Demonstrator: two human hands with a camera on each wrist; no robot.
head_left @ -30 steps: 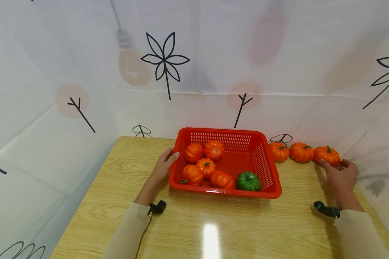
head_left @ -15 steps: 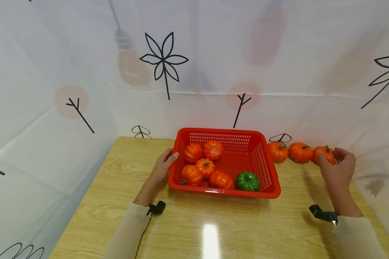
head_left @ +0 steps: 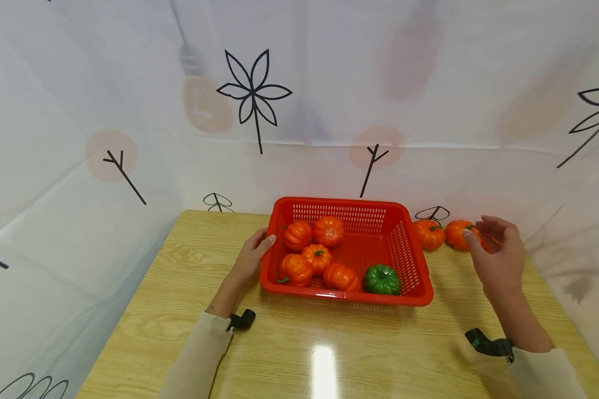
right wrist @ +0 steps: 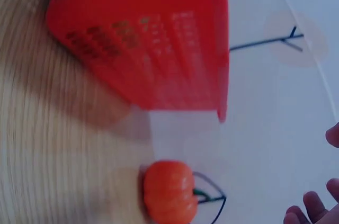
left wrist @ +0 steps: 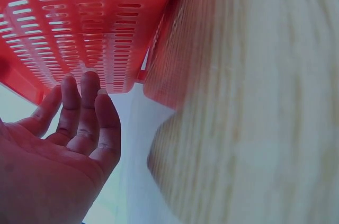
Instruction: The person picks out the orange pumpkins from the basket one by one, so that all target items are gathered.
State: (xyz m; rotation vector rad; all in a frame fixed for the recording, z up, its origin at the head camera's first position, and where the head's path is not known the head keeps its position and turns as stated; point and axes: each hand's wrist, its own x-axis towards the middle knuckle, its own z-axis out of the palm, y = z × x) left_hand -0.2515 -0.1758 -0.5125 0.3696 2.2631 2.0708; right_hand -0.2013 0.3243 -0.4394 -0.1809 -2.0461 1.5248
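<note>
A red plastic basket (head_left: 346, 296) stands in the middle of the table. Several small orange pumpkins (head_left: 329, 230) and one green ribbed vegetable (head_left: 382, 279) lie in it. My left hand (head_left: 252, 255) rests against the basket's left side; in the left wrist view its fingertips (left wrist: 90, 78) touch the slotted outer wall. A row of pumpkins (head_left: 430, 235) stands on the table right of the basket, by the wall. In front of the row's right end is my right hand (head_left: 501, 260), fingers loosely spread, partly hiding the last pumpkin (head_left: 488, 244). No object shows in its grasp.
The wooden table (head_left: 259, 354) meets a white printed cloth (head_left: 304, 111) at the back and on both sides. A camera is strapped to each wrist. Bright light reflects off the table's front part.
My right hand has drawn back from the rightmost pumpkin and moved left and up, now in front of it. My left hand and the basket stay where they were.
</note>
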